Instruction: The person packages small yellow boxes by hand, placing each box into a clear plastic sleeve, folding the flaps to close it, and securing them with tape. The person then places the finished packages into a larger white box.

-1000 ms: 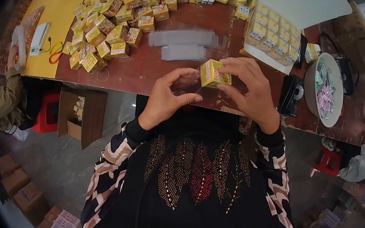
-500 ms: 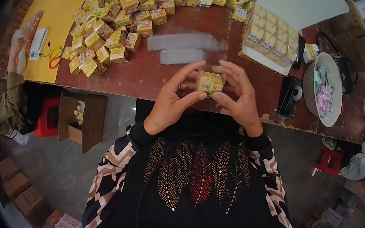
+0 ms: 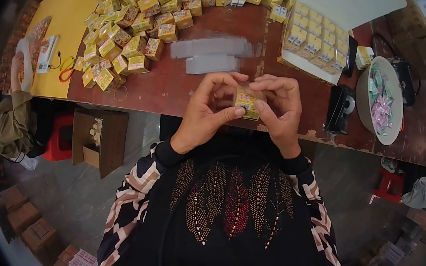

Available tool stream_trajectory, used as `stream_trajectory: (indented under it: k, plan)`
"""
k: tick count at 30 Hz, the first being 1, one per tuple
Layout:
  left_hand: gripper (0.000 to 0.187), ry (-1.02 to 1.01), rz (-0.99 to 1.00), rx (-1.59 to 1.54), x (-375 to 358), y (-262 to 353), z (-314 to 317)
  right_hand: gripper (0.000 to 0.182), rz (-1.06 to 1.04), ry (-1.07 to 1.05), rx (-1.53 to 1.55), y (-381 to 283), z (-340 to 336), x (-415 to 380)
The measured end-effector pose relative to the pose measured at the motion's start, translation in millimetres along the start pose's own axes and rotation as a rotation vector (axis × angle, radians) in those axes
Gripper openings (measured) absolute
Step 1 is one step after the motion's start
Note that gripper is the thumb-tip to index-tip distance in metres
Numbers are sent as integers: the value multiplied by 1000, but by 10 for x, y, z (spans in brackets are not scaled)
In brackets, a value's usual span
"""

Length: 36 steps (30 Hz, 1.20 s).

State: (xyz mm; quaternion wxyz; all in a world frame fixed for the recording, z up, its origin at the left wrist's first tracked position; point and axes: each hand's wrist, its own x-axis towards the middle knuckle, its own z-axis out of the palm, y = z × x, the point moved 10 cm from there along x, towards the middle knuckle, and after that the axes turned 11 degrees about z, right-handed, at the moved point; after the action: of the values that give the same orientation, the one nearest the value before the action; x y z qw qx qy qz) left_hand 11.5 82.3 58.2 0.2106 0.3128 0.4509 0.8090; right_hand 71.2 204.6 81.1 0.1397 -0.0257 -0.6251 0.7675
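Both hands hold a small yellow printed box (image 3: pixel 247 103) with clear plastic around it, just above the table's front edge. My left hand (image 3: pixel 210 107) has its thumb on the box's near left side, fingers curled behind. My right hand (image 3: pixel 282 114) presses its thumb on the right side, with its fingertips at the top of the plastic. Beyond the hands, flat clear plastic sleeves (image 3: pixel 211 53) lie on the red table (image 3: pixel 159 92). A large heap of similar yellow boxes (image 3: pixel 136 22) spreads over the back left.
At the right stand a tray of yellow-and-white boxes (image 3: pixel 317 42), a black tape dispenser (image 3: pixel 339 110) and a bowl of wrapped packets (image 3: pixel 381 103). Scissors (image 3: pixel 66 68) lie on yellow board at the left, near another person's hand (image 3: pixel 18 67). A cardboard box (image 3: pixel 110 144) stands below the table.
The held box has moved slightly right and tilted. My right thumb has shifted onto its face, and the fingertips of both hands have come closer together over the plastic.
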Motion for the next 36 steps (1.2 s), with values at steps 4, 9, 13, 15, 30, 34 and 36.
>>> stream_trajectory:
  k: [4, 9, 13, 15, 30, 34, 36]
  plan:
    - [58, -17, -19, 29, 23, 61, 25, 21, -43, -170, -225, -30, -15, 89]
    - [60, -51, -42, 127, 14, 81, 53, 22, 255, -167, -148, 57, 2, 100]
    - [60, -72, -46, 160, 10, 100, 69, 20, 244, -132, -249, -12, -16, 121]
    - [60, -72, -44, 159, 13, 106, 83, 17, 259, -112, -213, 25, -58, 126]
    - [26, 2, -54, 102, -58, -32, -7, 11, -117, 17, -477, -139, -18, 21]
    - [29, 6, -70, 97, -52, -87, -46, 14, -146, 68, -499, -116, -24, -10]
    - [32, 0, -91, 102, -36, -88, -43, 13, -30, 82, -435, -18, -103, 22]
